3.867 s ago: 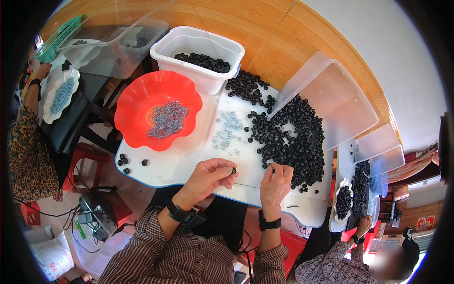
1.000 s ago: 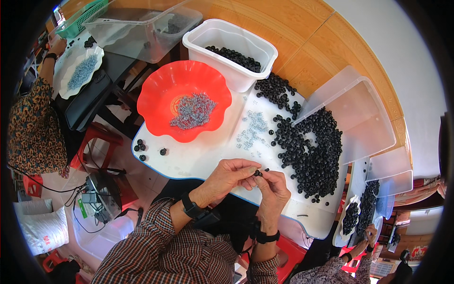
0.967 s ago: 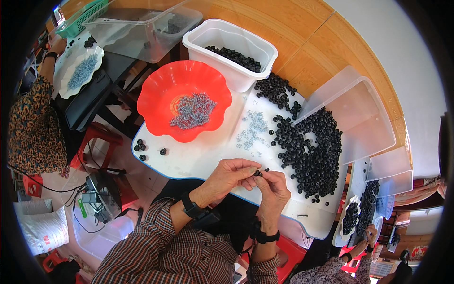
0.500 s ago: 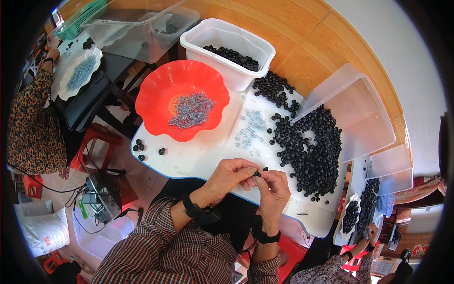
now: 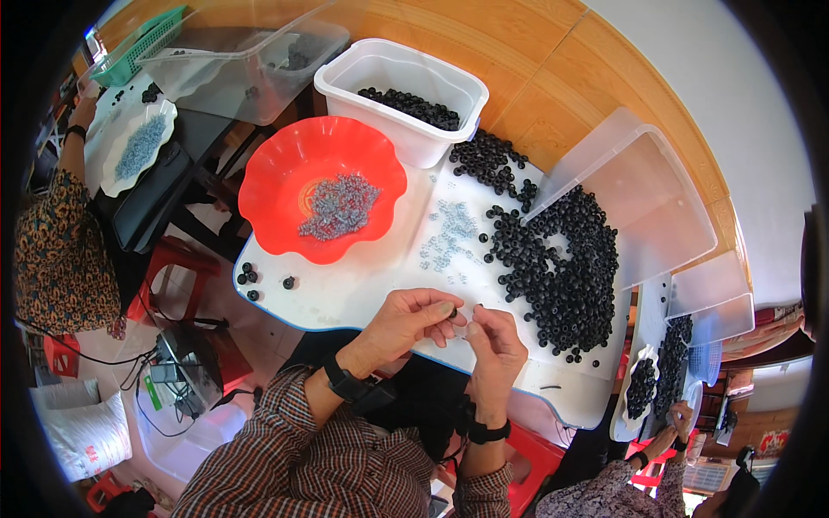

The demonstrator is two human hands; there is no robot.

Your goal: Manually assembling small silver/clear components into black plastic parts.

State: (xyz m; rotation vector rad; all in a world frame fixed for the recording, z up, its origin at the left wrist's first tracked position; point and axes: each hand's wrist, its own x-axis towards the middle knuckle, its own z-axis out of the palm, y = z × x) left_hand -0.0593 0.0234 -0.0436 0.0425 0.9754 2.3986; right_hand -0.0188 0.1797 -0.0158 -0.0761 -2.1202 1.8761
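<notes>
Above the front edge of the white table (image 5: 363,293), my two hands are close together but apart. My left hand (image 5: 406,326) pinches a small black round part (image 5: 453,312) between thumb and forefinger. The fingers of my right hand (image 5: 496,345) are closed in a pinch; what they hold, if anything, is too small to make out. Beyond my hands lies a scatter of small clear pieces (image 5: 449,233). To their right spreads a large heap of black round parts (image 5: 566,289). A red wavy-rimmed bowl (image 5: 268,181) at left holds a pile of small greyish clear pieces (image 5: 338,207).
A white tub (image 5: 406,147) with black parts stands at the back. A clear plastic bin (image 5: 656,198) lies tipped beside the heap. Several loose black parts (image 5: 249,273) sit at the table's left corner. Other people work at left (image 5: 69,250) and lower right (image 5: 613,492).
My hands have moved slightly apart. The black part that was between both hands' fingertips is now in my left hand. The view has shifted slightly.
</notes>
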